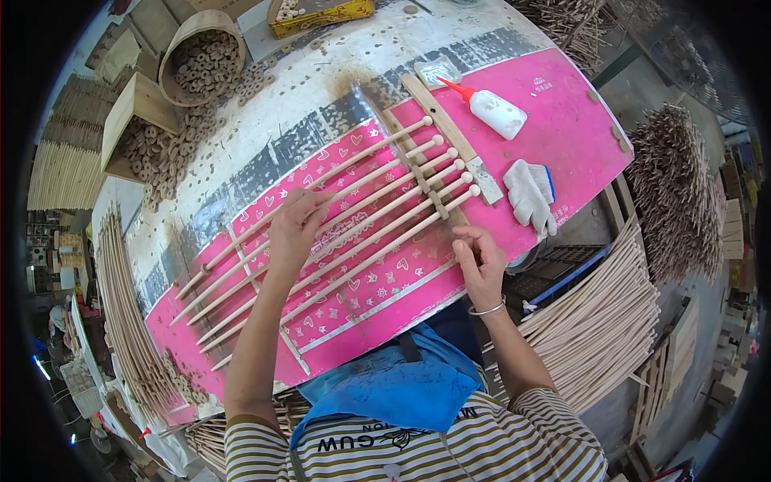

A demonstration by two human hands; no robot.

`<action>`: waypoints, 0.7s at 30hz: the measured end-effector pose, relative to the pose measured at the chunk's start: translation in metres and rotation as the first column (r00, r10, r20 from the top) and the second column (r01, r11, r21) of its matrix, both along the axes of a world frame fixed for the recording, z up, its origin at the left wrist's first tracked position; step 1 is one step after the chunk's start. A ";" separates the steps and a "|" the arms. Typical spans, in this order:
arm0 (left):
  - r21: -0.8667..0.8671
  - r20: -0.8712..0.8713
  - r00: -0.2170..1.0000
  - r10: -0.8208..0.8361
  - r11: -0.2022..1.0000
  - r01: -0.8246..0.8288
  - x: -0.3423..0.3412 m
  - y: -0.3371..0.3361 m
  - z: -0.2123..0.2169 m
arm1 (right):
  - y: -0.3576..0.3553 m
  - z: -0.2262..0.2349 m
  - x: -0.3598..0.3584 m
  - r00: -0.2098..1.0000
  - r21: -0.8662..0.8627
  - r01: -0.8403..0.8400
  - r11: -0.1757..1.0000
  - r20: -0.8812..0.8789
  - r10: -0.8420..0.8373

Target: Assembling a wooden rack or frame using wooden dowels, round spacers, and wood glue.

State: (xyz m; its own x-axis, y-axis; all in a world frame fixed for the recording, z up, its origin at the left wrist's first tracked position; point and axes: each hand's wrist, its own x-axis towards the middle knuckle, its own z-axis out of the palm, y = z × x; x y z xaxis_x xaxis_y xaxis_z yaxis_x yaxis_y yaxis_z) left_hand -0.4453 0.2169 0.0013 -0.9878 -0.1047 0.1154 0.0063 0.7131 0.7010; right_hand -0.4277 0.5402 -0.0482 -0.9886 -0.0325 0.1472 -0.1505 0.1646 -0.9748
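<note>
Several long wooden dowels (353, 217) with rounded knob ends lie side by side on a pink patterned cloth (554, 120), their knob ends against a wooden slat jig (426, 173). My left hand (295, 229) rests on top of the dowels near their middle, fingers bent over them. My right hand (479, 261) lies on the cloth beside the nearest dowel, fingers curled, close to the jig's near end. A white glue bottle (498, 112) with a red tip lies beyond the jig, and a white work glove (530, 197) sits to the right of it.
A round basket (201, 56) and a wooden box (136, 120) with wooden rings spilled around them stand at the far left. Bundles of sticks are stacked at the right (602, 321) and left (120, 313). A yellow tray (321, 16) sits at the back.
</note>
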 end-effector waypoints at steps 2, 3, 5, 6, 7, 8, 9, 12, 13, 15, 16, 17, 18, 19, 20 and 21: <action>-0.003 -0.008 1.000 -0.019 1.000 0.019 -0.004 0.001 -0.005 | 0.000 0.001 0.000 1.000 0.019 -0.001 1.000 -0.011 0.001; -0.008 -0.018 0.999 -0.035 0.999 0.035 -0.005 0.001 -0.007 | 0.000 0.004 0.000 1.000 0.046 -0.014 0.999 -0.016 0.014; 0.012 -0.033 0.999 -0.032 0.999 0.032 -0.007 0.003 -0.011 | 0.000 0.006 -0.001 0.999 0.072 -0.027 0.997 -0.020 0.029; 0.034 -0.049 0.998 -0.029 0.999 0.030 -0.007 0.004 -0.014 | -0.001 0.006 -0.001 0.999 0.071 -0.023 0.997 -0.024 0.025; 0.034 -0.049 0.998 -0.028 0.999 0.030 -0.008 0.004 -0.016 | -0.001 0.005 -0.002 0.999 0.071 -0.020 0.997 -0.028 0.022; 0.002 -0.049 0.999 -0.017 1.000 0.017 -0.007 0.004 -0.019 | -0.001 0.006 -0.002 0.999 0.071 -0.021 0.997 -0.028 0.023; -0.031 -0.049 0.999 -0.006 1.000 0.005 -0.008 0.005 -0.020 | -0.001 0.007 -0.001 0.999 0.081 -0.025 0.996 -0.024 0.027; -0.072 -0.009 0.999 0.039 0.997 -0.040 -0.009 0.010 -0.017 | -0.001 0.004 -0.002 0.999 0.081 -0.026 0.996 -0.023 0.028; -0.072 -0.011 0.999 0.041 0.997 -0.042 -0.009 0.009 -0.017 | -0.001 0.003 -0.002 0.999 0.070 -0.023 0.997 -0.025 0.024; -0.294 -0.081 0.996 -0.043 0.956 0.017 -0.011 0.007 -0.018 | -0.002 0.006 -0.002 0.999 0.081 -0.023 0.996 -0.034 0.026; -0.295 -0.084 0.996 -0.041 0.956 0.014 -0.011 0.006 -0.018 | -0.002 0.007 -0.002 0.999 0.092 -0.022 0.996 -0.041 0.026; -0.298 -0.104 0.993 -0.060 0.954 0.027 -0.011 0.005 -0.019 | -0.003 0.007 -0.002 0.999 0.092 -0.024 0.996 -0.045 0.029; -0.300 -0.124 0.989 -0.082 0.953 0.041 -0.011 0.003 -0.019 | -0.002 0.007 -0.002 0.999 0.096 -0.025 0.995 -0.036 0.029; -0.299 -0.128 0.988 -0.081 0.953 0.039 -0.011 0.001 -0.017 | -0.002 0.007 -0.001 0.999 0.101 -0.026 0.995 -0.028 0.029; -0.259 -0.158 0.986 -0.048 0.966 0.005 -0.012 -0.003 -0.014 | -0.002 0.007 -0.002 0.999 0.102 -0.026 0.994 -0.032 0.030; -0.219 -0.187 0.982 -0.010 0.975 -0.032 -0.011 -0.011 -0.012 | -0.003 0.008 -0.002 0.998 0.100 -0.032 0.994 -0.043 0.036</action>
